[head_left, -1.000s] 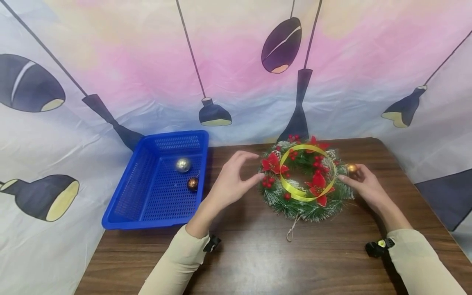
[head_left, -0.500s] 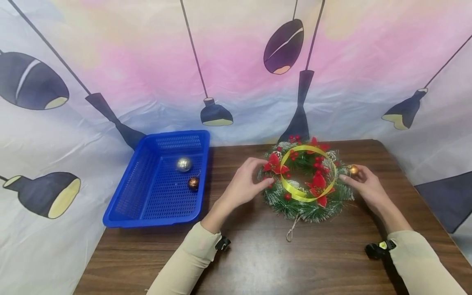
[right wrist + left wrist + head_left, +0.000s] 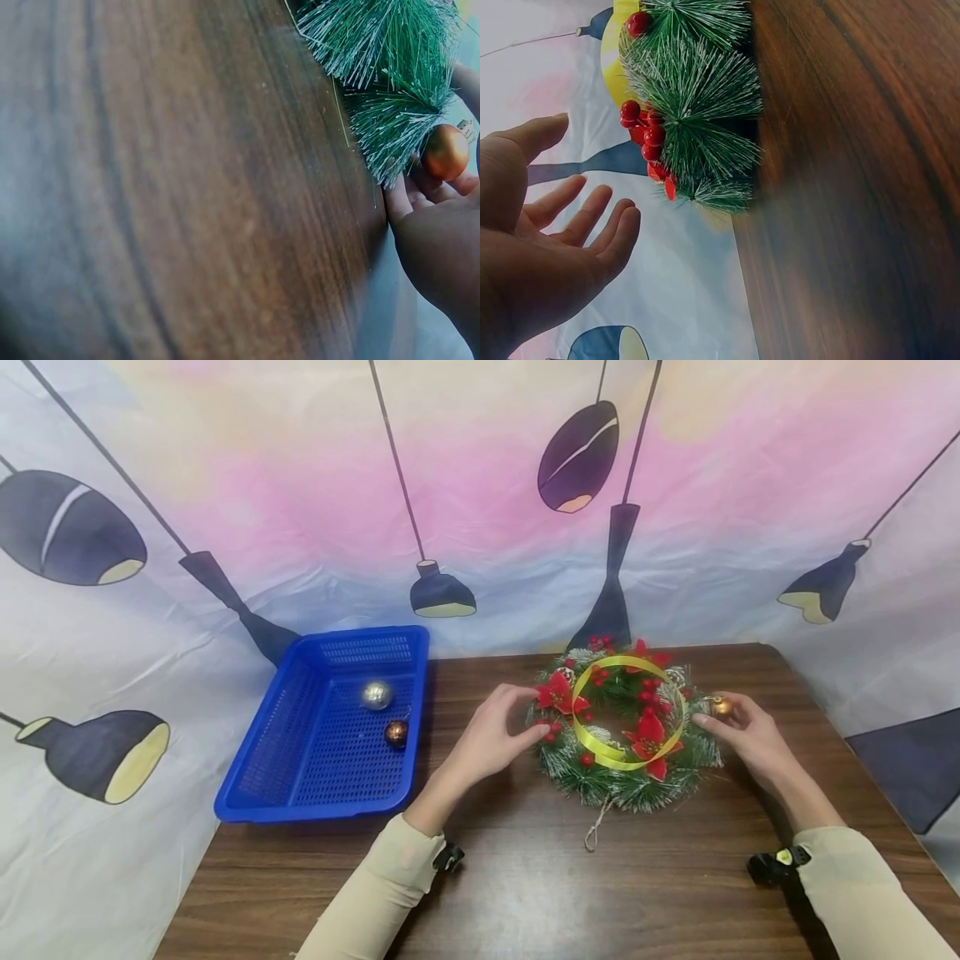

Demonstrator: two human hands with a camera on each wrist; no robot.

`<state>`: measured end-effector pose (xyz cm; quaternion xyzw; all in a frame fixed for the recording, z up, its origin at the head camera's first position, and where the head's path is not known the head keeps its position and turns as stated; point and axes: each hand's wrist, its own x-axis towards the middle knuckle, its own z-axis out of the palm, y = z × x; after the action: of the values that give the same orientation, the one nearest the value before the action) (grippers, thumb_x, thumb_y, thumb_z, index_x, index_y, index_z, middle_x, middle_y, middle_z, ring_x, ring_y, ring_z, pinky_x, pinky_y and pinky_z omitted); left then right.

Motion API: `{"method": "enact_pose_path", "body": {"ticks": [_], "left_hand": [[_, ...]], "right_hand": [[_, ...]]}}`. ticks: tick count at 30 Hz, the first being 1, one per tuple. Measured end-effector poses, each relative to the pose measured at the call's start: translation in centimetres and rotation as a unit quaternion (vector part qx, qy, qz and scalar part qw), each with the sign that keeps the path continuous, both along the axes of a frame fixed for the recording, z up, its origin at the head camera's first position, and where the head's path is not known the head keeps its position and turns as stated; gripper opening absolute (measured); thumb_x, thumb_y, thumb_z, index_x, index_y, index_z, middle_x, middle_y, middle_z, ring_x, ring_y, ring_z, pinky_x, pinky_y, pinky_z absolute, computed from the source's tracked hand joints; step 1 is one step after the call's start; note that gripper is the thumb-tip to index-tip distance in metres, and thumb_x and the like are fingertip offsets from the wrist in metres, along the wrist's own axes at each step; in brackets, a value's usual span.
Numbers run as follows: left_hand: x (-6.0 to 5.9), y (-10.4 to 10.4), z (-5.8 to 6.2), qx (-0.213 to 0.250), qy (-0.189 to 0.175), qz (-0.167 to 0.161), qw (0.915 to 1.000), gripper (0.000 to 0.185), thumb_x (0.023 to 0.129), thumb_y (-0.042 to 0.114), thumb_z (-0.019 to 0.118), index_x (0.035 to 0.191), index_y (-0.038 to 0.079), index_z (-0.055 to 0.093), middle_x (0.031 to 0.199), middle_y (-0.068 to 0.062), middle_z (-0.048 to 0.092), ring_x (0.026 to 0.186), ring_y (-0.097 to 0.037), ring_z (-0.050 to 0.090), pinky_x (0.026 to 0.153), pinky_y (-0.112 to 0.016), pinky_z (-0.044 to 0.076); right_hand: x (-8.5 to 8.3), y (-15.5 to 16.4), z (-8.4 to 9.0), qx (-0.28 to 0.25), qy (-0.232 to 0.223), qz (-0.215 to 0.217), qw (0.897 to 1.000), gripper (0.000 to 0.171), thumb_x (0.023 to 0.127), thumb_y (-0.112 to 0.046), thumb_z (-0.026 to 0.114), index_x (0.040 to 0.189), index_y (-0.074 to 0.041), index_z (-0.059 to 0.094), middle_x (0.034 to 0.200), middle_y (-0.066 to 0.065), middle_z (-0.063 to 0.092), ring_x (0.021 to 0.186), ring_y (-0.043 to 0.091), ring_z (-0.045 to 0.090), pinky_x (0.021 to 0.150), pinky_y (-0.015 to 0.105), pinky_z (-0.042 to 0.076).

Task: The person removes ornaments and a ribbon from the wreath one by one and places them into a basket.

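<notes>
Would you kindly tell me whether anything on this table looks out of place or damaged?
Nothing stands out as spilled or broken. The wreath lies on the table; the silver ball and copper ball sit inside the blue basket, and the right hand holds a gold ball beside the wreath.

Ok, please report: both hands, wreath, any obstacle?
Right hand holding gold ball beside wreath. Left hand, empty, at wreath's other side. Wreath flat on table. No obstacle visible.
</notes>
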<state>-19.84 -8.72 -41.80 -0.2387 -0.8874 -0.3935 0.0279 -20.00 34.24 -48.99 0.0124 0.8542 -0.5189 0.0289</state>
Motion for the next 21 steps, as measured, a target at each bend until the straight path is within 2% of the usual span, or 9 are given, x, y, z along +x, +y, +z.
{"method": "enact_pose_path", "body": {"ticks": [7, 15, 18, 21], "left_hand": [[-0.02, 0.06, -0.21, -0.004, -0.006, 0.0, 1.0, 0.057, 0.096, 0.034, 0.08, 0.144, 0.01, 0.061, 0.143, -0.006, 0.06, 0.137, -0.023, 0.055, 0.118, -0.044, 0.043], [0.02, 0.05, -0.44, -0.003, -0.014, 0.001, 0.9999, 0.058, 0.096, 0.034, 0.08, 0.144, 0.009, 0.061, 0.144, -0.007, 0.06, 0.137, -0.024, 0.055, 0.119, -0.044, 0.041], [0.05, -0.05, -0.46, -0.004, -0.016, 0.003, 0.9999, 0.058, 0.096, 0.034, 0.08, 0.145, 0.01, 0.061, 0.144, -0.006, 0.06, 0.138, -0.024, 0.054, 0.119, -0.045, 0.041], [0.08, -0.23, -0.44, -0.004, -0.016, 0.007, 0.9998, 0.057, 0.096, 0.034, 0.08, 0.145, 0.011, 0.061, 0.144, -0.006, 0.06, 0.138, -0.024, 0.054, 0.118, -0.046, 0.042]], "right_hand": [[0.04, 0.01, -0.04, 0.0, -0.002, 0.0, 1.0, 0.09, 0.105, -0.037, 0.069, 0.164, 0.006, 0.018, 0.165, 0.041, 0.017, 0.148, 0.065, 0.02, 0.117, 0.075, 0.024], [0.08, -0.04, -0.05, -0.014, 0.006, 0.0, 1.0, 0.086, 0.104, -0.034, 0.07, 0.163, 0.006, 0.022, 0.164, 0.04, 0.024, 0.15, 0.062, 0.019, 0.118, 0.073, 0.022], [0.06, 0.2, -0.01, -0.01, 0.004, 0.0, 1.0, 0.087, 0.104, -0.037, 0.07, 0.164, 0.005, 0.022, 0.166, 0.039, 0.021, 0.151, 0.062, 0.018, 0.118, 0.074, 0.021], [0.08, 0.61, 0.04, -0.002, 0.01, -0.002, 1.0, 0.086, 0.104, -0.038, 0.07, 0.163, 0.004, 0.024, 0.164, 0.037, 0.026, 0.15, 0.061, 0.022, 0.117, 0.075, 0.023]]}}
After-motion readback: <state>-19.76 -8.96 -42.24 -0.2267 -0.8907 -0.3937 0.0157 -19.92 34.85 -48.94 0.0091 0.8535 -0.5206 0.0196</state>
